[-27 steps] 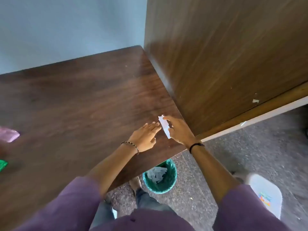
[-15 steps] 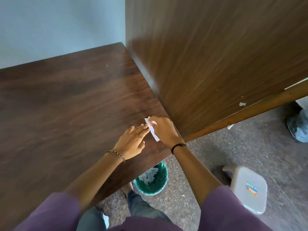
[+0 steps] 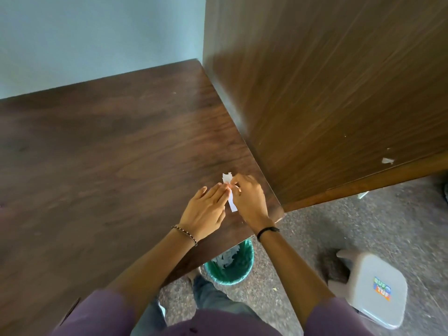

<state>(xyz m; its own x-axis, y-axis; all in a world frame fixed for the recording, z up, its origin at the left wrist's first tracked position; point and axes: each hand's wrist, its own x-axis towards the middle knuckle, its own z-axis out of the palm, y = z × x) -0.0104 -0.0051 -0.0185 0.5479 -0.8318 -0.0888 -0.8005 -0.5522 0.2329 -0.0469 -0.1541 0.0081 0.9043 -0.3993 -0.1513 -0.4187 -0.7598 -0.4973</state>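
Right hand fingers curled, pinching a thin white paper strip with a jagged top edge. Left hand flat, fingers straight, tips touching the strip. Strip sits just above the dark wood-grain table, near its corner by the glossy wood panel. Round green bin with paper scraps on the floor below; square grey plastic stool to the right.

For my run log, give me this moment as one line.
right hand pinches paper strip | left hand fingertips touch it | over wooden table | green bin below
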